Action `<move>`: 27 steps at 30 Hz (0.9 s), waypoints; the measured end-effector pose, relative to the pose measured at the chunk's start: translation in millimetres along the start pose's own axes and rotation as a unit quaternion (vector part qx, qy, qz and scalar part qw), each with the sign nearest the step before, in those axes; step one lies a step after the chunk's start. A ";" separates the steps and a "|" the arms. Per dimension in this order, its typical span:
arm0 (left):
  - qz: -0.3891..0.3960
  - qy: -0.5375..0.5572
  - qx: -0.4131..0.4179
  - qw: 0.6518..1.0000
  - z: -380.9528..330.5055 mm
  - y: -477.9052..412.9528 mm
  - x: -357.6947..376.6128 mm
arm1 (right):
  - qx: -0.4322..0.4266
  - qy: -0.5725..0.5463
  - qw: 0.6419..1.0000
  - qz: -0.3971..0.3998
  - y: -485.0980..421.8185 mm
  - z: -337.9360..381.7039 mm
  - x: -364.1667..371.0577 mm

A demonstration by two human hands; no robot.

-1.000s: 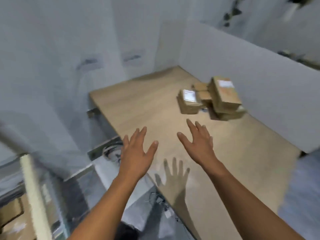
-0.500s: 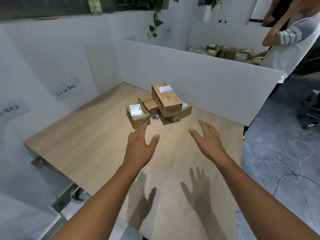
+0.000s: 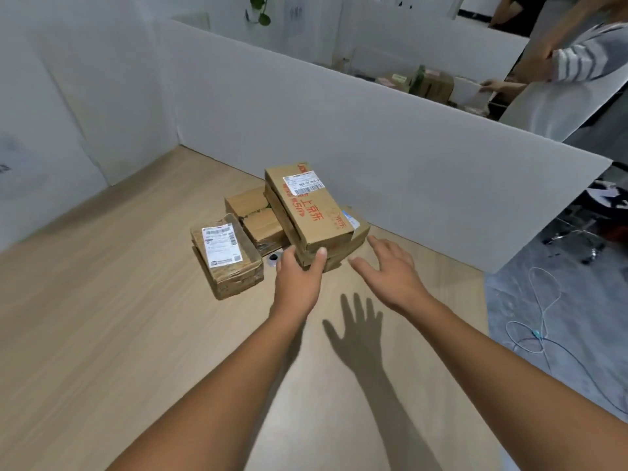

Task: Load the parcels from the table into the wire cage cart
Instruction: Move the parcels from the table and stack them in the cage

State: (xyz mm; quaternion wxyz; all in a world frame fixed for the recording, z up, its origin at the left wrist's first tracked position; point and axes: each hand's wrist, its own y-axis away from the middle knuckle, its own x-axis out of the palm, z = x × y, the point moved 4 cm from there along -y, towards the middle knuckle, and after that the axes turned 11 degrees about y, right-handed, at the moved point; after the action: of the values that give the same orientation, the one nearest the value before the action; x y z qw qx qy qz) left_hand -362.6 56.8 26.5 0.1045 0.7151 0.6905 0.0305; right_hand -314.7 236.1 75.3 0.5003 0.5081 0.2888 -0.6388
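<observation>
Stiff, likely light top parcel (image 3: 307, 212): near corner's cupped by left grip (image 3: 299, 277), right grip (image 3: 390, 270) is spread empty; long sides should be clamped.

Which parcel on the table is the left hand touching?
The long red-printed parcel, lying topmost; the left hand holds its near end. The smaller labelled parcel sits clear.

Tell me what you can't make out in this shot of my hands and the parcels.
- Wire cage cart: outside the head view.
- Left hand: fingers hidden behind its back and the long parcel, head view; grip unclear.
- Bottom parcel: mostly covered by the long parcel.
- Small dark round thing: partly behind the left hand, too small to identify.
- Small parcel: label print too small to read.
</observation>
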 end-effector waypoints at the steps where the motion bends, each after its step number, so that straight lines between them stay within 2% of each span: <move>1: -0.007 0.001 -0.006 1.000 5.4 -18.3 6.2 | 0.001 0.009 1.000 0.005 -17.1 3.2 5.2; 7: -0.019 -0.036 -0.018 0.999 31.7 -101.8 38.1 | -0.010 0.023 1.000 0.006 -110.6 14.7 29.3; 11: -0.011 -0.004 -0.010 1.000 48.4 -134.8 41.1 | 0.038 -0.037 0.998 0.018 -155.5 14.3 44.6; 15: 0.032 0.035 -0.004 0.999 56.9 -142.0 45.8 | 0.038 -0.109 0.993 0.024 -162.5 14.3 54.9; 21: 0.047 0.113 0.019 0.992 44.2 -98.4 39.6 | 0.011 -0.265 0.964 0.001 -124.2 7.1 42.7; 25: 0.047 0.140 0.022 0.989 32.5 -25.8 33.4 | -0.017 -0.423 0.906 0.020 -65.2 -11.3 33.7; 27: 0.054 0.161 0.015 0.985 33.4 20.9 29.3 | -0.019 -0.455 0.890 0.032 -24.2 -24.0 33.1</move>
State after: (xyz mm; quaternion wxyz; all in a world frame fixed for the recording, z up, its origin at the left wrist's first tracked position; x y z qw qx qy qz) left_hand -334.5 81.8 -5.1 -0.0205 0.7385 0.6592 0.1400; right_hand -328.0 253.7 33.3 0.6066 0.1609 0.0249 -0.7782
